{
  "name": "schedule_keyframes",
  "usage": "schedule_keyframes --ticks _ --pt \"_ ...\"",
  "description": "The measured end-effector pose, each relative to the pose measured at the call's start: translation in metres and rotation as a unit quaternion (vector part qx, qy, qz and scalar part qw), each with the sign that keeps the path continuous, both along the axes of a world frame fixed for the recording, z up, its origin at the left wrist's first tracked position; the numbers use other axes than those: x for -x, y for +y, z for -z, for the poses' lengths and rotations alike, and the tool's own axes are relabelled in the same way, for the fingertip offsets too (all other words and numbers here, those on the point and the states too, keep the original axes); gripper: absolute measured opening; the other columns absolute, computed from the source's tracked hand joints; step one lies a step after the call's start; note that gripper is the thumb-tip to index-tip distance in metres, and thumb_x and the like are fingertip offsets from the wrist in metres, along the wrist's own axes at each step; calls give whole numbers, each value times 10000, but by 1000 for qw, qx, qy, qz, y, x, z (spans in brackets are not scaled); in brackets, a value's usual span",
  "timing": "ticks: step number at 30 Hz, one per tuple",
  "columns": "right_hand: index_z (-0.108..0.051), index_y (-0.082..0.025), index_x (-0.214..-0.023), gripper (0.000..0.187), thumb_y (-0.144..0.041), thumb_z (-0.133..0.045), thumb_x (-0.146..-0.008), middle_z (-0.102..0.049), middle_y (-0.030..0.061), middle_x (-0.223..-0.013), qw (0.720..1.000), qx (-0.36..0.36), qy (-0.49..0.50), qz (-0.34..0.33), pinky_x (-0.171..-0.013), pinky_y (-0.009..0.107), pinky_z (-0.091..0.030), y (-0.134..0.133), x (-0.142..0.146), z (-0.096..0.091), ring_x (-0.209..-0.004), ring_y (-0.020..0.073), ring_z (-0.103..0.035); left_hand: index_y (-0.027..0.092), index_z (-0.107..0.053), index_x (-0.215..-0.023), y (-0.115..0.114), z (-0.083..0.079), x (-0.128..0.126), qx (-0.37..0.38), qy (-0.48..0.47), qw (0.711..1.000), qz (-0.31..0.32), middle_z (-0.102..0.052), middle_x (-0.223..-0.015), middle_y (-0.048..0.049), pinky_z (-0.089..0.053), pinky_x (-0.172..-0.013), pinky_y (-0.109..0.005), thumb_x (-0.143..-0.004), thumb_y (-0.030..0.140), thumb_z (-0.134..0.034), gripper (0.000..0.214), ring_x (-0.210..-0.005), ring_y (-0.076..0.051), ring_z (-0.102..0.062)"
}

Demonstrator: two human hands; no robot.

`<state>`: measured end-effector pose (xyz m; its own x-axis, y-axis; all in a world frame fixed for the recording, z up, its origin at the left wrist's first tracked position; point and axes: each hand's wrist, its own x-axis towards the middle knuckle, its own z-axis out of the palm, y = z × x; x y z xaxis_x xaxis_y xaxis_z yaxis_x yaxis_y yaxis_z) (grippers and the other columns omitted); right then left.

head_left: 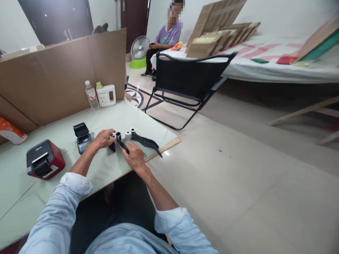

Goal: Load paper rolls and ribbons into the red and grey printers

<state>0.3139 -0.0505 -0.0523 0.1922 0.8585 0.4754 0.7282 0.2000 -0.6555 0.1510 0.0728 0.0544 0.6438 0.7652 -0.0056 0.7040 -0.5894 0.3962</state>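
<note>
My left hand (103, 139) reaches over the tabletop, its fingers bent and closed on a small white roll (114, 138). A small black-centred roll (118, 135) stands right beside those fingertips. My right hand (135, 156) grips a dark strip (124, 146) that runs up towards that roll. Farther right, a white roll (128, 134) stands next to another roll (132, 131), and a long black strip (147, 142) trails from there towards the table edge. A short dark piece hangs below my left fingers. What the strips are made of is too small to tell.
Left of my hands sit a small grey device (84, 144) with its lid up and a red-and-black label printer (57, 163). A bottle (92, 97) and a white jug (106, 96) stand by a cardboard panel (60, 74). Beyond are a folding chair (189, 76) and a seated person (169, 37).
</note>
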Motion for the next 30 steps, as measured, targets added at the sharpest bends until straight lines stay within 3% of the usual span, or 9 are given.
schedule_keyframes --ticks 2,7,11,14,17,21,27,30 --pt "-721 -208 -1009 132 -257 -617 -946 -720 96 -958 1000 -9 10 -3 -795 341 -533 -3 -1 -2 -886 251 -666 195 -787 -1206 -6 -1 7 -1 -14 1000 -10 -807 -1018 -96 -567 -900 -363 -826 182 -654 402 -898 -251 -733" --pt "-623 -173 -1374 457 -307 -665 -939 -699 169 -1189 997 -65 38 0 -901 438 -592 -19 4 -12 -1053 309 -682 186 -808 -1096 -17 -2 27 34 -131 989 -62 -784 -936 -63 -578 -796 -338 -790 153 -663 340 -789 -207 -708" --pt "-596 -220 -1429 478 -240 -642 -953 -683 158 -1244 993 -111 20 -43 -980 456 -596 -27 23 -23 -1149 313 -673 151 -757 -990 -28 -7 45 153 -278 938 -141 -706 -800 -17 -564 -600 -278 -727 231 -766 275 -654 -158 -662" --pt "-596 -231 -1448 510 -176 -629 -942 -668 152 -1277 990 -123 2 -63 -1028 454 -582 -22 36 -30 -1199 313 -660 144 -722 -947 -43 -11 56 229 -341 896 -170 -693 -741 -12 -573 -584 -270 -703 307 -836 315 -638 -150 -665" --pt "-654 -243 -1394 461 -164 -640 -940 -660 146 -1289 988 -117 -10 -99 -976 423 -593 -14 44 -37 -1121 294 -685 141 -704 -909 -61 -12 67 273 -356 873 -190 -704 -716 -26 -580 -590 -282 -676 353 -880 360 -620 -152 -668" --pt "-769 -249 -1131 206 -223 -602 -1014 -708 110 -1114 976 -127 -9 -178 -851 355 -583 -11 53 -42 -920 228 -702 143 -716 -916 -83 -6 87 281 -371 866 -184 -745 -796 -53 -598 -653 -310 -677 397 -892 391 -672 -165 -695" --pt "-756 -236 -962 241 -239 -537 -1064 -715 67 -905 958 -126 61 -252 -812 314 -558 -9 73 -50 -874 199 -693 163 -779 -1078 -104 6 114 261 -365 884 -134 -757 -859 -49 -569 -751 -311 -708 332 -832 410 -789 -180 -704" --pt "-736 -227 -931 239 -259 -540 -1064 -709 56 -867 951 -110 81 -277 -780 302 -546 -3 82 -56 -828 188 -678 152 -769 -1014 -106 12 118 234 -370 889 -134 -720 -785 -27 -518 -686 -264 -703 303 -828 351 -717 -145 -657"
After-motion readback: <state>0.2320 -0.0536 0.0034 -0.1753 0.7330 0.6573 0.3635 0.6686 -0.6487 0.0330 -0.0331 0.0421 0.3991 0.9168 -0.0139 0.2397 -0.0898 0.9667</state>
